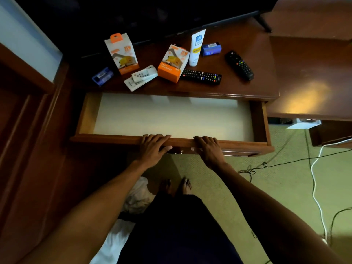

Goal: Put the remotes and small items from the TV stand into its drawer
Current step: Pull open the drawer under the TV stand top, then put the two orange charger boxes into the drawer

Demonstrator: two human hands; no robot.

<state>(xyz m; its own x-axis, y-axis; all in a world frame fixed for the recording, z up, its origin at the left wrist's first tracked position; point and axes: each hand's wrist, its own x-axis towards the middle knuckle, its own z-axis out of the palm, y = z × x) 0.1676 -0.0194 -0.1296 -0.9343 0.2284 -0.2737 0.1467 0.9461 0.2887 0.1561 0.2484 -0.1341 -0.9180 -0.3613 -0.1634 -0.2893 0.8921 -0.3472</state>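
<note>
The wooden drawer (261,119) stands pulled out, its pale lined bottom bare. My left hand (154,147) and my right hand (208,149) both grip its front rail, fingers over the top edge. On the TV stand (238,88) behind it lie two black remotes (201,76) (240,65), two white remotes (141,78) stacked crosswise, two orange charger boxes (122,53) (172,63), a white tube (196,47) and two small blue boxes (102,76) (211,48).
A dark TV (133,16) stands at the back of the stand. A second wooden surface (308,82) adjoins on the right. White and black cables (316,187) trail over the green carpet. White cloth (136,195) lies by my bare feet. Wooden panelling runs along the left.
</note>
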